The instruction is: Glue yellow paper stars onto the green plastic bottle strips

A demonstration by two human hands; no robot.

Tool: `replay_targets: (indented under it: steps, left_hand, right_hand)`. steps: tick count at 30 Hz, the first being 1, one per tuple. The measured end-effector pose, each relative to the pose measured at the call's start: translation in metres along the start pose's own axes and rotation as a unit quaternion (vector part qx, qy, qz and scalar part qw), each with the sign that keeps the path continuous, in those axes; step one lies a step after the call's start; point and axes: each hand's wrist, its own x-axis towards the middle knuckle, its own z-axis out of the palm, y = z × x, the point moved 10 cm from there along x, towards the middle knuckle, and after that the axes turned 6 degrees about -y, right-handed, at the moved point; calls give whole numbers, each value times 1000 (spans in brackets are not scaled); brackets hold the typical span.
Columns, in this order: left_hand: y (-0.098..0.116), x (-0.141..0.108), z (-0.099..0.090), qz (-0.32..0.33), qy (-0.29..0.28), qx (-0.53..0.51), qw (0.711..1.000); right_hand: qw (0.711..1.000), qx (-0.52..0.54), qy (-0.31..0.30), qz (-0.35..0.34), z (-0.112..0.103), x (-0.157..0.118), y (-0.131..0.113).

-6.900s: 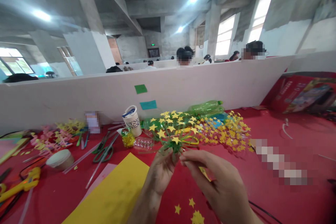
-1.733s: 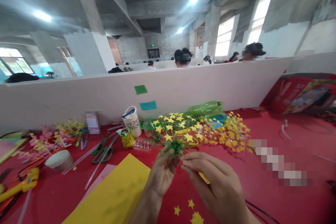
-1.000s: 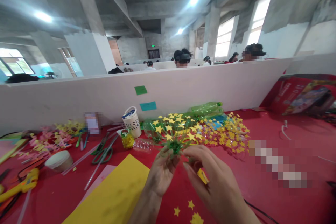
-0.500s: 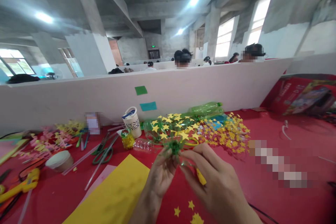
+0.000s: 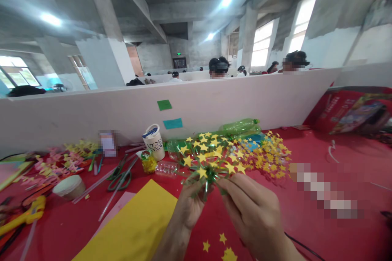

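My left hand (image 5: 190, 203) is closed around the base of a spray of cut green plastic strips (image 5: 210, 174), held above the red table. Yellow paper stars (image 5: 202, 157) sit on the ends of its strips, fanned out away from me. With thumb and fingertips pressed together, my right hand (image 5: 255, 208) pinches a strip on the right side of the spray. Loose yellow stars (image 5: 223, 238) lie on the table below the hands. Left of my forearm is a sheet of yellow paper (image 5: 131, 224).
Green bottles (image 5: 239, 127), a white cup (image 5: 154, 142) and a second heap of yellow stars (image 5: 272, 153) stand along the white partition (image 5: 92, 114). To the left lie scissors (image 5: 121, 177), a paper cup (image 5: 70, 187) and a yellow glue gun (image 5: 33, 212). People sit beyond the partition.
The spray has turned and tilted, so its stars sit lower and nearer. My right fingers, apart before, have closed on a strip. A yellow piece by my right palm is out of sight.
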Motion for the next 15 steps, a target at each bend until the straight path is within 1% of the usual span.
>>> replay_targets:
  steps: [2, 5, 7, 11, 15]
  left_hand:
    - [-1, -1, -1, -2, 10, 0, 1000]
    - [-3, -2, -4, -21, 43, -16, 999]
    - [-5, -2, -4, -37, 53, -29, 998]
    - [-4, -3, -3, -43, 61, -55, 996]
    - [-1, -4, -2, -37, 50, -55, 997]
  right_hand:
    - [1000, -3, -8, 1, 1, -1, 1]
    - [999, 4, -47, 11, 11, -2, 3]
    - [998, 1, -65, 19, 15, -2, 5]
    - [998, -9, -55, 11, 14, -1, 3]
    - [999, -4, -48, -3, 13, 0, -1]
